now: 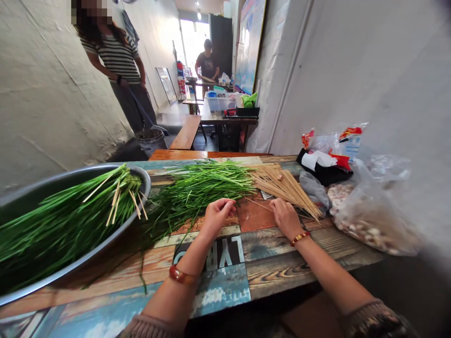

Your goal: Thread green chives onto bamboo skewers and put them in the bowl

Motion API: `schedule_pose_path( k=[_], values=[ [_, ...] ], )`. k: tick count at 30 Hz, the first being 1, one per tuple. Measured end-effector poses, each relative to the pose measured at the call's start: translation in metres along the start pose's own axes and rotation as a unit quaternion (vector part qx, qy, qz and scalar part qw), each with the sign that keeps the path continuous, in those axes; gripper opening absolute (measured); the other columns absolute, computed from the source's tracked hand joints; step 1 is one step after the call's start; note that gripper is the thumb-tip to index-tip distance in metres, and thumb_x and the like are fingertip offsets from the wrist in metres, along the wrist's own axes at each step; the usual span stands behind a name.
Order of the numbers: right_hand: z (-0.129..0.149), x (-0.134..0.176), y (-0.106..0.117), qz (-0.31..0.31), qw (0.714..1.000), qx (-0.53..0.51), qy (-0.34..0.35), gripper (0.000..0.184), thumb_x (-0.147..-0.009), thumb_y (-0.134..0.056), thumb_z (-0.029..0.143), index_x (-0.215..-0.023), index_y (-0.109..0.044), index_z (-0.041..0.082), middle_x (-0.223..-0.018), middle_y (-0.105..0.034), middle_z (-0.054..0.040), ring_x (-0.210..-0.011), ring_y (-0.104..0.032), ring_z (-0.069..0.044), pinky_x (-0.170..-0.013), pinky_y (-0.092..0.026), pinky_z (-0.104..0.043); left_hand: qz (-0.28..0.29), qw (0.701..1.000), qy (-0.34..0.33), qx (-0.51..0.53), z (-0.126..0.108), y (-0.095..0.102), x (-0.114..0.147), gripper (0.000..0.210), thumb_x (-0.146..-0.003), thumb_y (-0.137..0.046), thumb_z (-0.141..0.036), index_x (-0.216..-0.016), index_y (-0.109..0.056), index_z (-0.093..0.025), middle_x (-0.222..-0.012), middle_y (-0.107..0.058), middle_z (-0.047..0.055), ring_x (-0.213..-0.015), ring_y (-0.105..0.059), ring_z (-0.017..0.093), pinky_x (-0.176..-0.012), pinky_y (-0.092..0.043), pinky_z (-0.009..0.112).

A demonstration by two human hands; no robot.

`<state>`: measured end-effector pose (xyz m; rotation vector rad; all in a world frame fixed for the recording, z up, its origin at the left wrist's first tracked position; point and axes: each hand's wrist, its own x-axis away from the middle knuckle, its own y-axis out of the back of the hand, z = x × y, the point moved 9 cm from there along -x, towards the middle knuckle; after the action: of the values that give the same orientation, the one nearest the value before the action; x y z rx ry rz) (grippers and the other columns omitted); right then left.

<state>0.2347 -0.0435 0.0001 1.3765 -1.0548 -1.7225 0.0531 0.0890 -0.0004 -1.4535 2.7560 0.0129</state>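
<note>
My right hand (286,217) is closed on a thin bamboo skewer (259,203), whose free end points left toward my other hand. My left hand (219,217) has its fingers pinched together at the near edge of a loose pile of green chives (207,185); what sits between the fingertips is too small to make out. Just beyond my right hand lies a fanned heap of bamboo skewers (287,185). On the left, a large metal basin (146,180) holds long chives (81,206) with several skewers through their pale ends.
Plastic bags of whitish pieces (373,220) and a black cloth bundle (322,171) crowd the right side of the patterned tabletop (225,281). A wooden bench (186,131) stands beyond. One person (118,61) stands by a bucket (151,141); another (207,65) works farther back.
</note>
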Motion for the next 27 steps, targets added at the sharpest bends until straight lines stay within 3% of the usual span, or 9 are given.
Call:
schedule_pose_path(
  k=[3, 7, 11, 13, 16, 17, 19, 27],
  values=[
    [0.02, -0.004, 0.01, -0.004, 0.999, -0.014, 0.028, 0.027, -0.101, -0.032, 0.022, -0.099, -0.058, 0.016, -0.091, -0.064, -0.0092, -0.083, -0.058, -0.019, -0.075, -0.041, -0.03, 0.003, 1.0, 0.003, 0.003, 0.0, 0.0, 0.001, 0.031, -0.076, -0.062, -0.039, -0.086, -0.07, -0.011, -0.07, -0.066, 0.004, -0.057, -0.055, 0.011, -0.056, -0.043, 0.022],
    [0.071, -0.02, 0.016, -0.006, 0.993, -0.061, 0.097, 0.024, -0.1, -0.035, 0.023, -0.096, -0.058, 0.02, -0.087, -0.063, -0.0058, -0.082, -0.06, -0.018, -0.074, -0.045, -0.028, 0.054, 0.998, -0.022, -0.02, -0.003, -0.013, 0.006, 0.029, -0.072, -0.066, -0.04, -0.079, -0.069, -0.012, -0.068, -0.063, 0.002, -0.061, -0.053, 0.011, -0.058, -0.041, 0.022],
    [0.109, -0.04, 0.014, -0.007, 0.963, -0.251, 0.099, 0.018, -0.094, -0.04, 0.015, -0.092, -0.057, 0.021, -0.089, -0.063, -0.0067, -0.084, -0.061, -0.019, -0.076, -0.05, -0.033, 0.026, 0.998, -0.033, -0.042, -0.002, -0.005, 0.005, 0.037, -0.071, -0.066, -0.048, -0.066, -0.063, -0.012, -0.06, -0.055, 0.0, -0.057, -0.046, 0.01, -0.056, -0.036, 0.021],
    [0.111, -0.05, 0.003, 0.027, 0.929, -0.367, 0.032, 0.011, -0.089, -0.046, 0.016, -0.092, -0.055, 0.021, -0.084, -0.063, -0.0042, -0.076, -0.063, -0.018, -0.068, -0.053, -0.032, -0.004, 0.998, -0.041, -0.045, -0.003, 0.005, 0.003, 0.039, -0.071, -0.065, -0.05, -0.062, -0.06, -0.013, -0.059, -0.053, -0.001, -0.058, -0.045, 0.01, -0.055, -0.035, 0.021],
    [0.111, -0.054, -0.025, 0.138, 0.838, -0.523, -0.08, 0.014, -0.084, -0.053, 0.025, -0.097, -0.051, 0.02, -0.069, -0.059, 0.004, -0.051, -0.061, -0.013, -0.044, -0.048, -0.024, -0.014, 0.997, -0.047, -0.059, -0.005, 0.013, 0.002, 0.036, -0.073, -0.063, -0.047, -0.061, -0.057, -0.014, -0.058, -0.051, -0.002, -0.058, -0.044, 0.01, -0.056, -0.034, 0.021],
    [0.112, -0.053, -0.033, 0.17, 0.81, -0.553, -0.101, 0.017, -0.083, -0.054, 0.029, -0.097, -0.051, 0.02, -0.066, -0.057, 0.0056, -0.046, -0.059, -0.011, -0.04, -0.046, -0.022, -0.012, 0.996, -0.047, -0.069, -0.005, 0.014, 0.001, 0.034, -0.074, -0.061, -0.045, -0.061, -0.056, -0.014, -0.058, -0.051, -0.002, -0.058, -0.043, 0.01, -0.056, -0.033, 0.021],
    [0.113, -0.051, -0.042, 0.203, 0.78, -0.579, -0.119, 0.019, -0.081, -0.055, 0.034, -0.092, -0.051, 0.019, -0.066, -0.057, 0.0059, -0.044, -0.058, -0.01, -0.037, -0.044, -0.02, -0.009, 0.994, -0.049, -0.101, -0.005, 0.015, 0.001, 0.032, -0.077, -0.057, -0.042, -0.061, -0.055, -0.014, -0.058, -0.049, -0.002, -0.058, -0.042, 0.01, -0.056, -0.032, 0.022],
    [0.103, -0.035, -0.059, 0.181, 0.794, -0.57, -0.105, 0.015, -0.082, -0.055, 0.033, -0.075, -0.051, 0.02, -0.053, -0.052, 0.0075, -0.037, -0.046, -0.007, -0.038, -0.035, -0.019, 0.017, 0.979, -0.053, -0.197, 0.001, 0.005, 0.001, 0.028, -0.077, -0.053, -0.033, -0.056, -0.051, -0.015, -0.056, -0.045, -0.003, -0.059, -0.039, 0.01, -0.056, -0.027, 0.023]
  ],
)
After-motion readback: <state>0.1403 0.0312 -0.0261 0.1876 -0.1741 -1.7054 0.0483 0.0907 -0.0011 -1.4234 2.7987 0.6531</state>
